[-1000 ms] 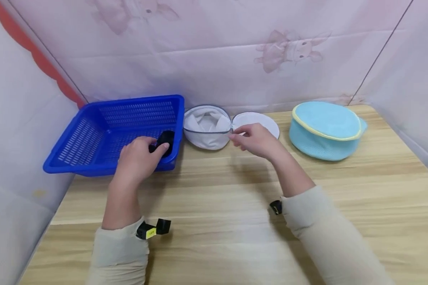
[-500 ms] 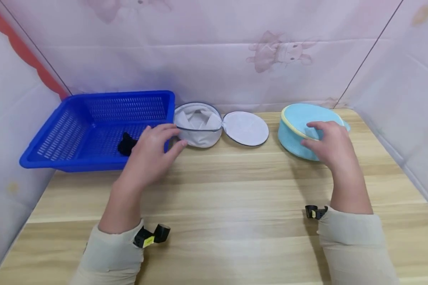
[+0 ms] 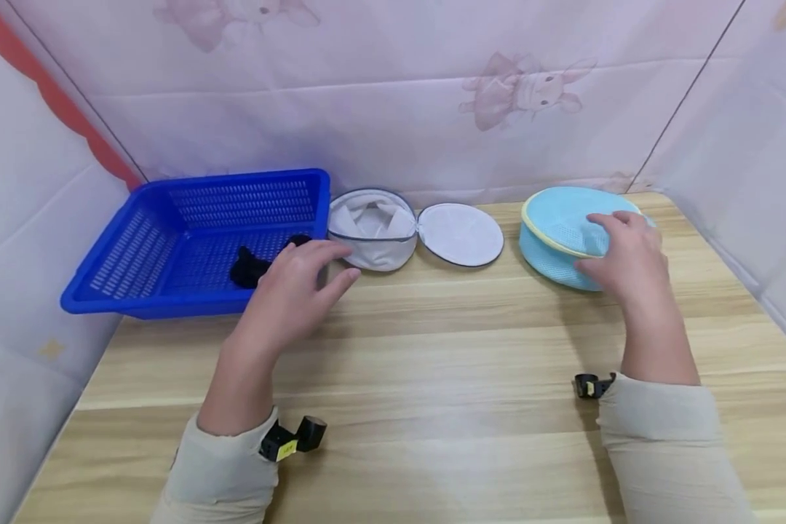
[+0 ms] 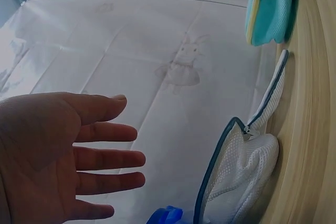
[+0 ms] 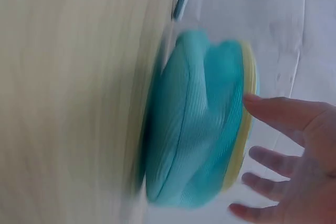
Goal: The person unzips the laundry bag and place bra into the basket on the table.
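Observation:
My left hand hovers over the right side of the blue basket, thumb and fingers spread and holding nothing. In the basket lie black cloth-like items, partly hidden by that hand. Beside it stands a white mesh laundry bag, unzipped, its round lid folded out flat to the right. My right hand is at the light blue mesh laundry bag with yellow trim. In the right wrist view its thumb reaches the yellow trim, the other fingers apart. The blue bag's lid lies over its top.
A wood-grain table carries everything. Behind it rises a pale wall covering with rabbit prints, and similar covering closes both sides. A small camera is strapped to the left sleeve, another camera to the right.
My left hand has let go of a black item in the basket and opened. My right hand has moved right from the white bag's zipper to the blue bag.

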